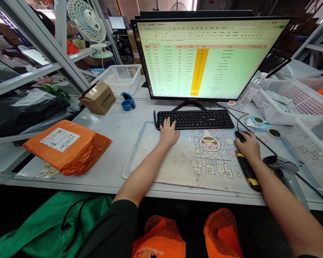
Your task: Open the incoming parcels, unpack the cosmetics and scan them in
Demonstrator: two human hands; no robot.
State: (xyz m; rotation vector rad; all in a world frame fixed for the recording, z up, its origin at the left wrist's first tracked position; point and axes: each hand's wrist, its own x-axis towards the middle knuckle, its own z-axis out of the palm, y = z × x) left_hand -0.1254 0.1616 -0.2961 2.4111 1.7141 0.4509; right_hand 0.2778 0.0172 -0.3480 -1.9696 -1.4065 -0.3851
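Observation:
My left hand point(169, 133) rests on the left end of a black keyboard point(196, 119), fingers spread over the keys. My right hand point(248, 145) is cupped over a black mouse point(239, 136) on a worn desk mat point(193, 161) with a cartoon print. Behind the keyboard stands a monitor point(207, 57) showing a green spreadsheet with one orange column. A black and yellow tool point(247, 172) lies on the mat under my right forearm.
An orange parcel bag point(67, 145) with a label lies at the left. Behind it are a small cardboard box point(98, 97), a blue tape dispenser point(127, 102), a white basket point(121, 77) and a fan point(90, 27). A barcode scanner point(281, 165), water bottle point(251, 89) and white baskets point(293, 98) sit right.

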